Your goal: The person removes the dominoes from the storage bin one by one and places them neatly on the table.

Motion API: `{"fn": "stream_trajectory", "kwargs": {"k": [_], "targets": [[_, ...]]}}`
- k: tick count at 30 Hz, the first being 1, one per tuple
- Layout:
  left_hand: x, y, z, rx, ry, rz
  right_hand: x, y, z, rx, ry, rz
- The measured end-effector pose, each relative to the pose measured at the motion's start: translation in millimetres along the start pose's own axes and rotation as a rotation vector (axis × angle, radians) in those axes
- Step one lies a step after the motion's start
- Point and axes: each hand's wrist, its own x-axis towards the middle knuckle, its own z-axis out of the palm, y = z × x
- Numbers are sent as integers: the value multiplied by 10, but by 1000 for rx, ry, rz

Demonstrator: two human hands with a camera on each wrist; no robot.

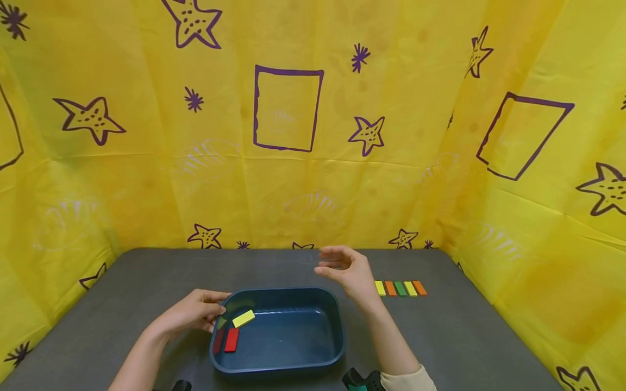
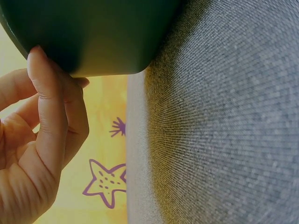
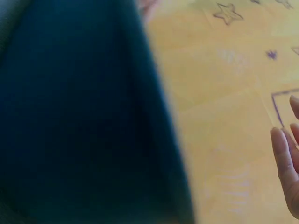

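A dark blue rectangular basin (image 1: 279,369) with rounded corners sits on the table, a yellow block (image 1: 243,319) and a red block (image 1: 232,340) lying at its left end. At the far left corner my left hand (image 1: 193,312) holds the rim; in the left wrist view its fingertips (image 2: 38,58) meet the outer wall. My right hand (image 1: 349,274) is raised behind the basin's far right corner, fingers bent loosely and apart from the thumb, with nothing between them. Only part of that hand shows in the right wrist view, where the basin (image 3: 93,116) is blurred.
To the right of my right hand, a row of flat blocks in yellow (image 1: 380,288), orange (image 1: 390,288) and green (image 1: 401,288) lies on the dark grey table (image 1: 469,336). Yellow patterned cloth (image 1: 293,190) hangs around the back and sides. Black straps show at the bottom edge.
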Motion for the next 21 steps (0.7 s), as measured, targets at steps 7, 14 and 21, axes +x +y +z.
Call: {"fn": "stream_trajectory", "kwargs": {"k": [7, 14, 21], "targets": [[-6, 4, 1, -1, -1, 1, 8, 138, 271, -22, -130, -17], [-3, 17, 0, -1, -2, 11, 59, 253, 564, 2, -250, 14], [-3, 18, 2, -2, -4, 13, 88, 263, 930, 9, -330, 69]]}}
